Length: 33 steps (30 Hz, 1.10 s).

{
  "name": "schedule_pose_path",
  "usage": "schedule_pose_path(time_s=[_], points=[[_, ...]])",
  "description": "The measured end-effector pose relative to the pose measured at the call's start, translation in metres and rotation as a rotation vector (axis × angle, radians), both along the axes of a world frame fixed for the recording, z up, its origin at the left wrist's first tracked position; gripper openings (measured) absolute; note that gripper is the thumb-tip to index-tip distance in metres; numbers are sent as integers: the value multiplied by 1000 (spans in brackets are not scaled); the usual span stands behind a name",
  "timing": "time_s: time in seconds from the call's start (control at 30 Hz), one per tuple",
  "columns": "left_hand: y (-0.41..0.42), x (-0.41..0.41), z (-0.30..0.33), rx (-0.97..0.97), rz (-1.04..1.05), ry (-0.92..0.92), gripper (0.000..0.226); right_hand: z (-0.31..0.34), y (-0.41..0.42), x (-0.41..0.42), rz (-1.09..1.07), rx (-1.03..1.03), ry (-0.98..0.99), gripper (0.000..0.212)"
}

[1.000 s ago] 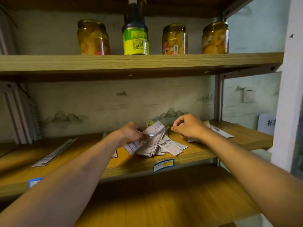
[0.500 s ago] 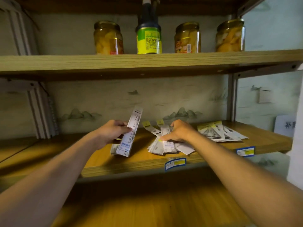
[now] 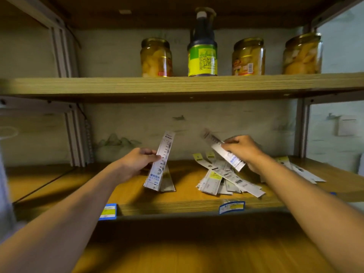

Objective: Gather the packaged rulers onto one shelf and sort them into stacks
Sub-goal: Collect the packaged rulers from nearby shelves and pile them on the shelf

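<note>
Head view, looking forward and down into a wooden shelving unit. My left hand [image 3: 137, 164] pinches a packaged ruler [image 3: 160, 161] between thumb and fingers, standing it nearly upright with its lower end on the middle shelf [image 3: 187, 206]. I judge I hold it this way so the printed scale faces me and I can tell which kind it is. Another flat pack [image 3: 167, 180] leans just behind its base, perhaps the start of a stack.

My right hand [image 3: 244, 150] has its fingers curled round a second packaged ruler [image 3: 226, 152], lifted clear and tilted up to the left above a loose heap of rulers [image 3: 226, 180] that fans across the same shelf. Near the shelf's right end lie a few more packs [image 3: 299, 170], apart from the heap. Sorting looks barely begun, since most packs overlap at odd angles.

On the upper shelf [image 3: 177, 85] stand three jars of preserved fruit [image 3: 156, 57] and a dark bottle [image 3: 202, 44] with a green and yellow label. Price tags [image 3: 231, 207] sit on the middle shelf's front edge.
</note>
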State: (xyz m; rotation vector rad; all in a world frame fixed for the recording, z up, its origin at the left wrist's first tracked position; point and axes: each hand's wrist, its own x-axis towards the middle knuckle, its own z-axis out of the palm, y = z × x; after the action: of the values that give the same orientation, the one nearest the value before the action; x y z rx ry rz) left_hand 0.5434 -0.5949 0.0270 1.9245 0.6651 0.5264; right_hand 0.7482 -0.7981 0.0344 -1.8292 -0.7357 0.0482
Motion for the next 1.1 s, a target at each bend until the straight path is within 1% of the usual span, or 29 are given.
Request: schedule_pose_path(time_s=[0.1, 0.2, 0.33, 0.4, 0.47, 0.53, 0.6, 0.67, 0.77, 0.87, 0.97, 1.1], points=[[25, -27, -3, -34, 70, -43, 17, 7, 24, -23, 90, 55, 55, 14], [54, -63, -11, -24, 140, -57, 11, 0, 56, -56, 186, 75, 93, 11], [96, -96, -25, 136, 221, 3, 29, -11, 108, -93, 266, 50, 116, 18], [113, -100, -34, 226, 242, 35, 33, -16, 136, -109, 288, 51, 152, 24], [128, -100, -44, 319, 267, 36, 30, -23, 162, -127, 322, 57, 183, 27], [140, -97, -54, 420, 287, 110, 25, -31, 187, -145, 364, 90, 228, 28], [143, -95, -58, 472, 289, 222, 35, -38, 208, -160, 368, 111, 237, 26], [146, -92, -60, 477, 311, 247, 40, -45, 226, -169, 353, 142, 236, 26], [148, -91, -60, 501, 398, 207, 41, -58, 244, -176, 325, 147, 192, 30], [151, -92, -60, 453, 432, 147, 32, -66, 247, -176, 318, 33, 96, 29], [150, -91, -60, 450, 417, 111, 30, -71, 247, -174, 276, -24, 27, 32], [152, -92, -63, 461, 419, 54, 27, -75, 254, -175, 211, -152, -207, 41]])
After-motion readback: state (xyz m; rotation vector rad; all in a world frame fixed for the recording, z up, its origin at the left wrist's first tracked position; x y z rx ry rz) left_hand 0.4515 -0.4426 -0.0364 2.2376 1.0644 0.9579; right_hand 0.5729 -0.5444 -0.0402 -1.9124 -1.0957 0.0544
